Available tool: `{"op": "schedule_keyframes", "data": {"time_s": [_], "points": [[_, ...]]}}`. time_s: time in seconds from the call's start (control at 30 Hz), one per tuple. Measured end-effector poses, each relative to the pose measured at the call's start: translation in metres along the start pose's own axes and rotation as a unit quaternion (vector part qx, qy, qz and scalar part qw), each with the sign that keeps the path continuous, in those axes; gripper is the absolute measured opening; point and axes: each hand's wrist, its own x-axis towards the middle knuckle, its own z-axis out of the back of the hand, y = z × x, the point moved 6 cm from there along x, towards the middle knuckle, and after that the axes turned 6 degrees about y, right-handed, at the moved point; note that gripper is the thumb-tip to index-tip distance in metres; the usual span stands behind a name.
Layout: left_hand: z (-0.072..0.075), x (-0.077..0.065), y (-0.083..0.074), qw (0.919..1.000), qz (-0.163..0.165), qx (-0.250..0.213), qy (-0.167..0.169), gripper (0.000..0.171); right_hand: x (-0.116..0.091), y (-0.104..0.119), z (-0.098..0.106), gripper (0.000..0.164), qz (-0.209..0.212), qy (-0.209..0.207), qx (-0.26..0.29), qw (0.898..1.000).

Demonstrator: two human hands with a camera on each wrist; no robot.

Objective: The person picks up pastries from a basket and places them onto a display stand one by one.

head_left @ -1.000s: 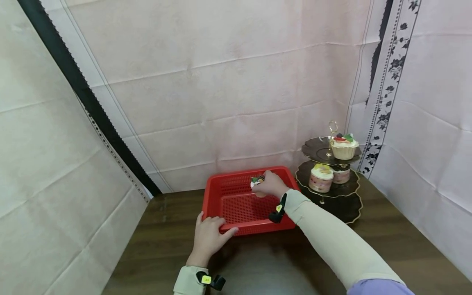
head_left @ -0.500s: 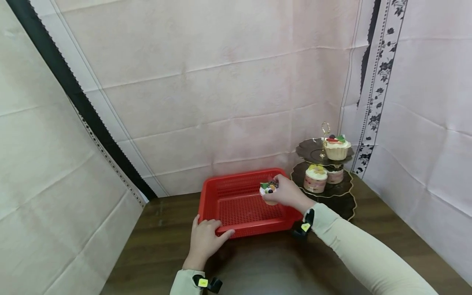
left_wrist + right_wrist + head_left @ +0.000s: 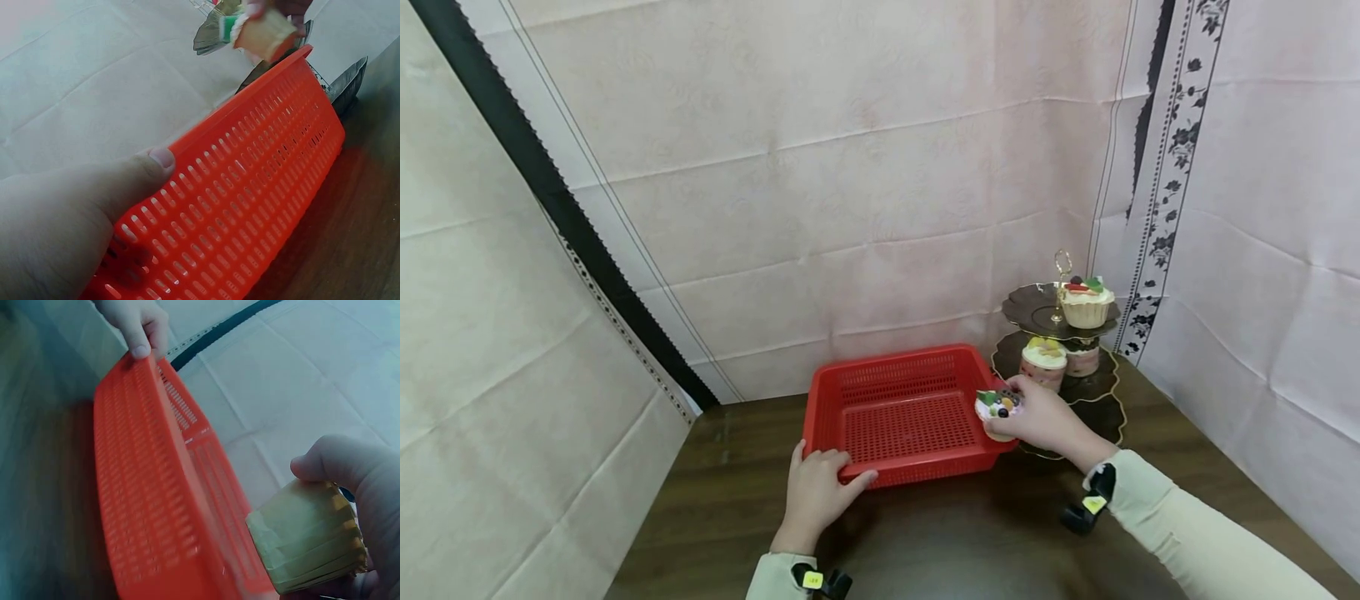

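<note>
My right hand (image 3: 1048, 422) grips a cupcake (image 3: 997, 410) with white cream, a green leaf and dark and orange fruit bits on top. It is over the right rim of a red plastic basket (image 3: 891, 476). In the right wrist view the pale pleated cup of the cupcake (image 3: 306, 537) shows between thumb and fingers. At the basket's near left corner my left hand (image 3: 820, 493) pinches the rim, its thumb (image 3: 140, 172) at the outer side in the left wrist view. Inside the basket, only the perforated floor shows.
A dark tiered stand (image 3: 1033, 304) with gold edges is right of the basket. On its top tier sits a strawberry-topped cupcake (image 3: 1086, 307); the middle tier bears a yellow-topped dessert (image 3: 1042, 365) and another pink dessert (image 3: 1082, 360). Cloth walls (image 3: 865, 167) enclose the wooden table (image 3: 715, 500).
My right hand has lifted the cupcake from inside the basket and carried it rightward and nearer, over the right rim. The left hand keeps its place on the basket. The head view shifted slightly.
</note>
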Motion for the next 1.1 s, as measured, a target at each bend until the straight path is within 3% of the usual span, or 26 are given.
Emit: {"op": "schedule_keyframes", "data": {"time_s": [0.27,0.47,0.77,1.1], "points": [[0.003,0.002,0.001,0.9999,-0.012,-0.007,-0.011,0.044,-0.035,-0.026,0.014,0.09,-0.014,-0.017,-0.042,0.999],[0.003,0.003,0.003,0.9998,-0.015,-0.007,-0.012,0.051,-0.056,-0.041,0.022,0.089,0.003,-0.047,-0.059,0.997],[-0.001,0.003,0.01,0.9999,-0.004,-0.003,-0.009,0.053,-0.054,-0.072,0.023,0.094,-0.005,-0.052,-0.074,0.996],[0.002,0.006,0.01,0.9999,-0.008,-0.001,-0.014,0.046,-0.054,-0.08,0.022,0.091,0.021,-0.078,-0.111,0.991]]}}
